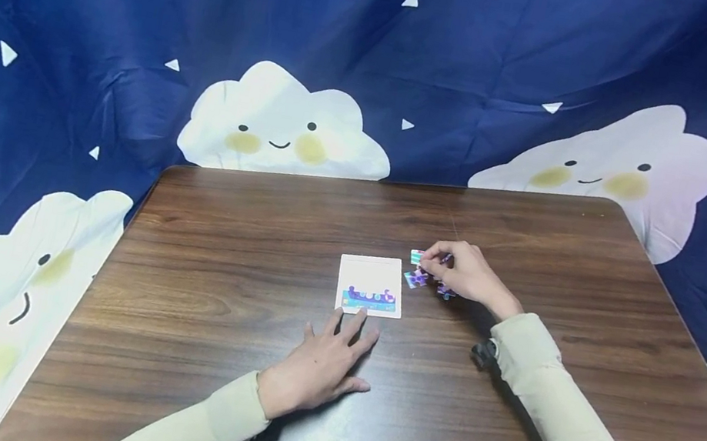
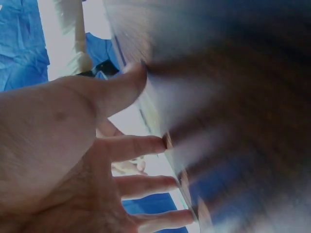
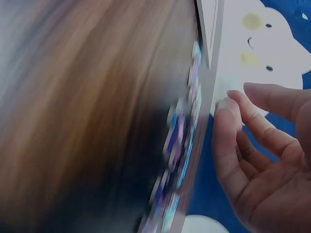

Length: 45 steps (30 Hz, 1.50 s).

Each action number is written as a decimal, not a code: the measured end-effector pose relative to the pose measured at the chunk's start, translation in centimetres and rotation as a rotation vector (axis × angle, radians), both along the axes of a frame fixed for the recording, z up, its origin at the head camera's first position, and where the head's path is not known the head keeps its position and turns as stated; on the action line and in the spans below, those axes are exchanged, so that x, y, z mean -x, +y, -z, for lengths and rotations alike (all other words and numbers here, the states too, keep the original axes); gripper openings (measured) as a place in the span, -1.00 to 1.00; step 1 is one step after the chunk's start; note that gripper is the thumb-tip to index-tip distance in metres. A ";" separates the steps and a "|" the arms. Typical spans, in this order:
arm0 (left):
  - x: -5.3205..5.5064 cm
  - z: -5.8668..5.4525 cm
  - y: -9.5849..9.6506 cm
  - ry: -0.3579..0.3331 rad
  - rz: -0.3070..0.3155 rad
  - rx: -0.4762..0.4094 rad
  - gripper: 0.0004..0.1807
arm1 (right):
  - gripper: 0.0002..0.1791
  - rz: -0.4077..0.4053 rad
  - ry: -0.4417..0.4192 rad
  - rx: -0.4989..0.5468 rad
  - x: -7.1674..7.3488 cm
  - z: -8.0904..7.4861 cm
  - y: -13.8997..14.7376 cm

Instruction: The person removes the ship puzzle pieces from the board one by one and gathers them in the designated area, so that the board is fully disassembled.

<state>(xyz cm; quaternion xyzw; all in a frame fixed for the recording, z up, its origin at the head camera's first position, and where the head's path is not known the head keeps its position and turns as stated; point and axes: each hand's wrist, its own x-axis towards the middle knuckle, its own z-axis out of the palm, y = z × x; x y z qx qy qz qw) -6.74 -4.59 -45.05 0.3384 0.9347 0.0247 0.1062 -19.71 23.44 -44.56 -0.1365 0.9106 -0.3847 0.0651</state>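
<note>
A white square puzzle tray (image 1: pixel 369 274) lies on the table, with a joined strip of blue and purple puzzle pieces (image 1: pixel 370 301) along its near side. My left hand (image 1: pixel 317 364) is spread flat, fingertips right at the tray's near edge. Over the loose puzzle pieces (image 1: pixel 415 278) just right of the tray hovers my right hand (image 1: pixel 467 272), palm down and partly covering them. In the right wrist view, the thumb and fingers of the right hand (image 3: pixel 257 141) are bent toward each other with a gap and nothing between them, beside the upright-looking row of pieces (image 3: pixel 176 138).
The brown wooden table (image 1: pixel 201 250) carries the tray and pieces near its middle. A blue curtain (image 1: pixel 464 60) with white clouds hangs behind the far edge and both sides. A small black device (image 1: pixel 483 354) sits at the right wrist.
</note>
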 end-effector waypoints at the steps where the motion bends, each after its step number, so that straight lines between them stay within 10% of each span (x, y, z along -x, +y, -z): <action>1: 0.0 0.0 0.0 -0.010 -0.002 -0.004 -0.12 | -0.85 -0.013 -0.005 0.008 0.1 0.0 -0.5; 18: 0.0 0.4 0.0 -0.047 -0.001 -0.003 0.03 | -0.81 -0.231 -0.148 0.083 0.1 0.9 -6.2; 45: 0.1 0.2 -0.1 -0.049 -0.013 0.010 0.03 | -0.81 -0.338 -0.054 -0.025 0.2 1.0 -9.0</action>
